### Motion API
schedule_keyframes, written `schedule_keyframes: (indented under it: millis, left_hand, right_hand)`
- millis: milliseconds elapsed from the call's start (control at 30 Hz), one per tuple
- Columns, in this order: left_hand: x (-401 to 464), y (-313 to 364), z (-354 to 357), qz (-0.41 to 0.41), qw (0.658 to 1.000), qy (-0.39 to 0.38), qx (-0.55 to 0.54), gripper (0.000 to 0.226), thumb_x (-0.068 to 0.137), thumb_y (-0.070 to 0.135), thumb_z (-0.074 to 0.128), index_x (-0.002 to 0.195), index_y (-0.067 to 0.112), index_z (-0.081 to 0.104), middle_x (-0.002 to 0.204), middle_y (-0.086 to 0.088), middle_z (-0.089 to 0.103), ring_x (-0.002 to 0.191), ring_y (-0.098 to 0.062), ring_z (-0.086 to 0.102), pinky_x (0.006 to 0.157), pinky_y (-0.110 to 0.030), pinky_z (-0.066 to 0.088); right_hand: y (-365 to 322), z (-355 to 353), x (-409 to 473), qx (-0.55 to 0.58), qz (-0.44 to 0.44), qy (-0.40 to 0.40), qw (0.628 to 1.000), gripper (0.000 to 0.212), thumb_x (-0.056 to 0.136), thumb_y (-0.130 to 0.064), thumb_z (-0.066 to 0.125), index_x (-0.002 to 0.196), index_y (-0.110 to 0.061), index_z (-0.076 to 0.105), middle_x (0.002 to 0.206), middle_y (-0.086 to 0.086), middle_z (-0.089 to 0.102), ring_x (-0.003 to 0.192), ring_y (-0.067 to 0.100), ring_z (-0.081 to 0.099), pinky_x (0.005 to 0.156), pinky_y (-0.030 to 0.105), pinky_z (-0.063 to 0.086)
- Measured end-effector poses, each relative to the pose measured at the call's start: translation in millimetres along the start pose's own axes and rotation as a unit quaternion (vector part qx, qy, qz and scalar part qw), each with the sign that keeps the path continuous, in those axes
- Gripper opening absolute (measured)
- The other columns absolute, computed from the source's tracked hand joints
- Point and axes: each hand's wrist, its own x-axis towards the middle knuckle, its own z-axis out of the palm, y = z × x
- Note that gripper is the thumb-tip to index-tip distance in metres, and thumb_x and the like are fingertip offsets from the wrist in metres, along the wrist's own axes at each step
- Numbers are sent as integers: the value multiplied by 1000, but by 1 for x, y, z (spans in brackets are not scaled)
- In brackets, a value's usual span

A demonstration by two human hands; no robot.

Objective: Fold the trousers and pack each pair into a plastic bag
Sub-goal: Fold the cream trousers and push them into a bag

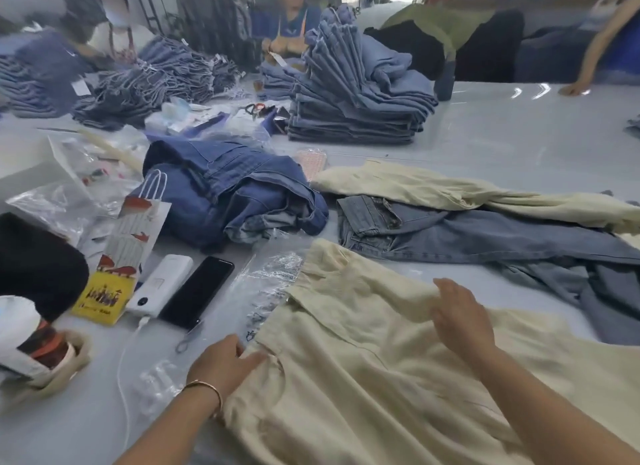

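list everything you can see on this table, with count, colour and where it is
cream trousers: one, pale yellow, front right, under both hands
second cream trousers: one, pale yellow, middle right
grey-blue jeans: one, spread between the cream pairs
dark blue jeans: one heap, centre
folded jeans stack: one tall stack, blue, rear centre
loose jeans piles: blue, rear left, count unclear
plastic bag: one, clear, left of the near trousers
phone: one, black, front left
power bank: one, white, beside the phone
paper gift bag: one, white and red, lying left
table: one, pale grey
left hand: fingers on the trousers' left edge
right hand: fingers pinching the waistband fold
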Motion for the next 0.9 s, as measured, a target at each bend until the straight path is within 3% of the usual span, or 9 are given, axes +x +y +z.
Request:
schedule_keyframes:
  millis: [100,200,300,400,500,600,767,833,900]
  left_hand:
    - [6,5,2,29,999,-35,-11,48,72,59,68,67,20,41,64,4,45,59,-14,42,58,-30,31]
    - [14,7,-4,51,996,-66,-18,34,78,47,69,74,16,57,75,3,61,71,-15,56,64,-31,40]
    - [17,8,-8,57,995,-46,70,32,83,45,61,67,21,48,75,4,55,74,-18,54,61,-31,35]
    - [21,7,-12,57,992,-79,79,32,84,38,60,64,20,42,69,5,50,70,-15,49,57,-29,33]
    - [24,9,-23,50,992,-105,-40,23,81,22,63,67,16,46,69,-1,47,67,-16,44,62,-31,33]
    - [21,14,-40,44,991,-3,-129,29,69,34,59,60,17,36,61,0,36,59,-18,34,57,-32,25]
    - [20,10,-40,48,997,56,38,40,79,50,61,63,19,41,70,6,43,67,-15,44,60,-29,34]
    - [19,2,-31,34,996,46,67,37,77,59,62,70,25,50,92,8,48,91,-15,50,75,-28,42]
    - [16,-8,-23,1,999,35,21,39,78,59,63,69,24,48,98,3,48,94,-17,51,78,-29,44]
  right_hand:
    - [-10,3,34,-32,11,-42,999,52,99,-36,41,147,-20,30,152,2,35,139,20,31,114,38,22]
    - [-28,8,61,20,45,-113,992,56,92,-52,52,139,-23,41,138,1,52,125,23,48,97,34,37]
    - [-33,10,78,-18,61,-153,986,48,84,-56,60,115,-20,53,118,-1,62,105,20,57,74,28,41]
    - [-29,3,95,-14,50,-174,983,20,84,-40,65,83,-21,58,94,-3,63,90,20,57,64,27,38]
    - [-37,-22,115,-5,6,-35,999,22,88,-36,58,77,-17,62,87,2,66,86,26,59,61,29,38]
    - [-49,-39,129,0,-35,119,992,20,93,-31,52,81,-22,65,92,6,69,90,31,62,61,31,35]
    - [-66,-30,144,-138,63,-89,984,16,85,-18,51,72,-19,60,81,3,64,79,25,58,71,32,43]
    - [-75,-17,152,-49,47,-86,994,9,79,-17,53,71,-15,56,78,5,62,73,25,56,63,29,42]
    - [-91,-4,159,59,17,-68,996,13,83,-25,56,84,-13,53,84,3,61,75,24,56,59,30,41]
